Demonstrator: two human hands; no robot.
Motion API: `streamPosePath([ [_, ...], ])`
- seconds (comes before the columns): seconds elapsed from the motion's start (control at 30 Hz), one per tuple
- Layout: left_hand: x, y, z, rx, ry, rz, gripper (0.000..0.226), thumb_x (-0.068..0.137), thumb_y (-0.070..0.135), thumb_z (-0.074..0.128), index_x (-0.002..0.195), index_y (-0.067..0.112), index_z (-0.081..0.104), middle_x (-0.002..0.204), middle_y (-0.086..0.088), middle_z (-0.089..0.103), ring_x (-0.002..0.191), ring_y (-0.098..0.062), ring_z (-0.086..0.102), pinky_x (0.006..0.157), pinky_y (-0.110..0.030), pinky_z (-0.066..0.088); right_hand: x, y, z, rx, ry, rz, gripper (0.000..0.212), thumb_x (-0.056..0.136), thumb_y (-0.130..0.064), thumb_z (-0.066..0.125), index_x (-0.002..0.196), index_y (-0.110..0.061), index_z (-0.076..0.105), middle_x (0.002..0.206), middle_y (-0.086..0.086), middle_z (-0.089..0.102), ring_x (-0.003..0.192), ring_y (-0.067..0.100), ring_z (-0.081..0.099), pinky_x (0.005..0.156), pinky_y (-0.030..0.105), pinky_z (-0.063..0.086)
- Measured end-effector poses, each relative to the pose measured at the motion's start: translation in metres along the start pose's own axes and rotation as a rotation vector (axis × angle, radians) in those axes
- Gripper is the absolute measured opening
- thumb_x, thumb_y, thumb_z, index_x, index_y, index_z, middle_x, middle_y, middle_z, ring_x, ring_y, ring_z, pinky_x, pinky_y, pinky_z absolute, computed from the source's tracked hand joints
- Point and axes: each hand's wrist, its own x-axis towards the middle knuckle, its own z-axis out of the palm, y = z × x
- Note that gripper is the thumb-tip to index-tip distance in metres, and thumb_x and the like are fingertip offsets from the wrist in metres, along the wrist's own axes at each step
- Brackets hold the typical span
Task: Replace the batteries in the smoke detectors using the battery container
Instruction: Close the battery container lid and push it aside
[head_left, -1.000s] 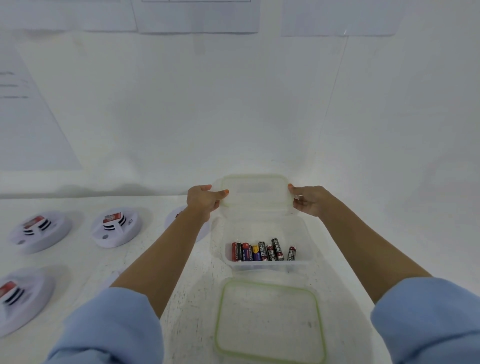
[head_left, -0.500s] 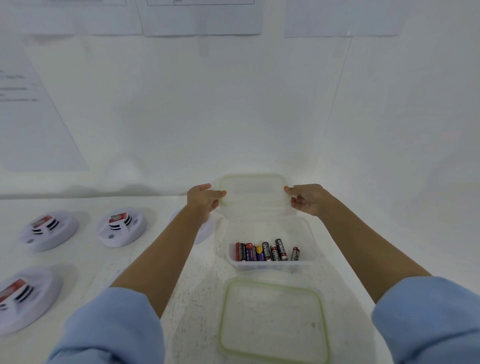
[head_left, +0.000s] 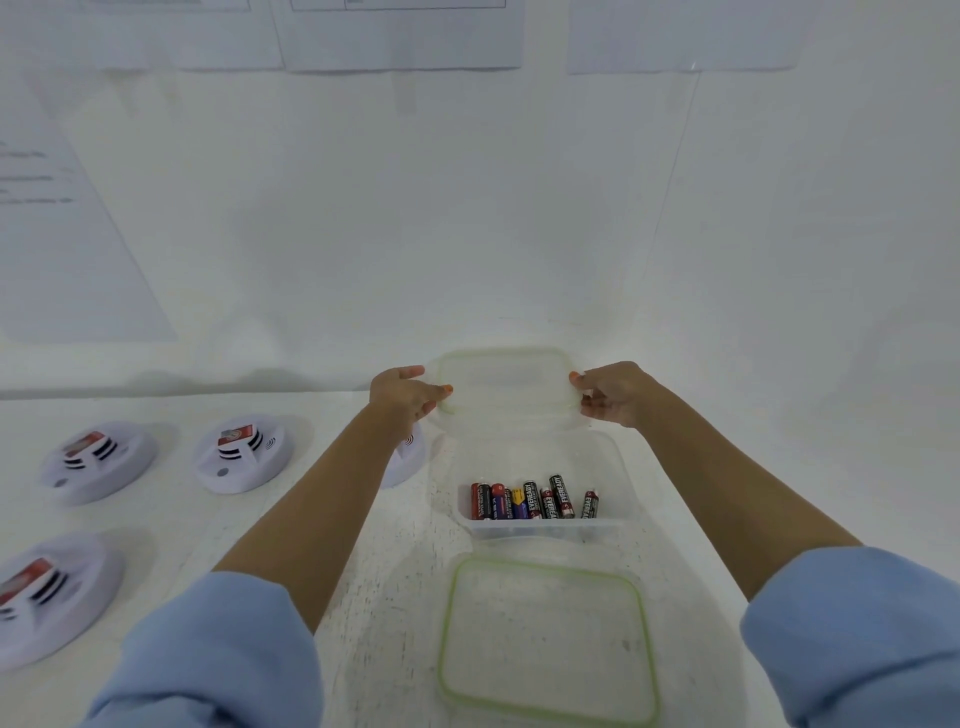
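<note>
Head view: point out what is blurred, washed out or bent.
Head view: the round white smoke detectors at the left edge are smeared; the red and black batteries are sharp, labels legible; the far clear green-rimmed lid nearly vanishes against the white wall under flat light; the wall's corner line leans, wide-angle.

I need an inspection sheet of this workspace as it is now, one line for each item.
Surface: white table, speckled near the container.
Job's things: open battery container holding a row of batteries; four smoke detectors at left, one partly hidden behind the left forearm; near lid lying flat in front of the container.
Clutter: nothing seen.
Hands: left hand and right hand each grip one end of the far lid, behind the container.
Cables: nothing seen.
Surroundings: white wall with papers.
</note>
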Motion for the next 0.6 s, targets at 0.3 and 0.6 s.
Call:
streamPosePath([
  [0.3,-0.0007,-0.0036,-0.0037,-0.070,-0.095,-0.101,0.059,0.075,-0.013,0.066,0.129,0.001,0.046,0.104,-0.014,0.061,0.098,-0.023,0.057,0.105,-0.035,0.038,-0.0023,0.0031,-0.0011,0.029,-0.029,0.034,0.015,0.084,-0.001,0.063,0.074,-0.003,0.052,0.076,0.007,0.046,0.063,0.017,0.044,0.040,0.018,0.050],
  [0.6,-0.0030,-0.0083,0.0041,0.208,0.036,0.066,0.045,0.079,0.008,0.072,0.120,-0.004,0.056,0.113,-0.018,0.060,0.078,-0.021,0.057,0.098,-0.037,0.048,0.0007,0.0051,0.0061,-0.397,0.181,-0.174,0.039,0.084,-0.017,0.064,0.114,0.007,0.058,0.094,0.013,0.055,0.085,0.021,0.049,0.097,0.041,0.047],
])
